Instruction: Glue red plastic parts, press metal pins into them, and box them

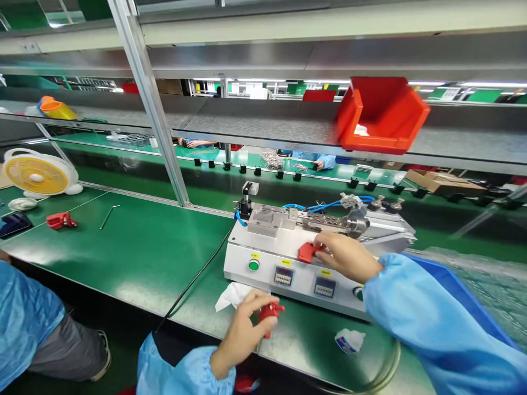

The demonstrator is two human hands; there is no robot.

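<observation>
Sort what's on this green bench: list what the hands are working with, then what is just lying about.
In use:
- small red plastic part in the left hand
- second red plastic part under the right hand
- white metal benchtop machine

Lying about:
- yellow-and-white desk fan
- bent metal hex key
- red plastic clip
- crumpled white tissue
- red plastic bin

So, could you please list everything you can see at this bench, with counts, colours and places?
machine: one, white-grey, on green bench.
red part: one, in left hand.
second red part: one, on machine, under right hand.
third red part: one, far left.
fan: one, white-yellow, far left.
red bin: one, upper shelf.
blue tray: one, right.
white tissue: one, before machine.
left hand: holding.
right hand: on machine.
</observation>
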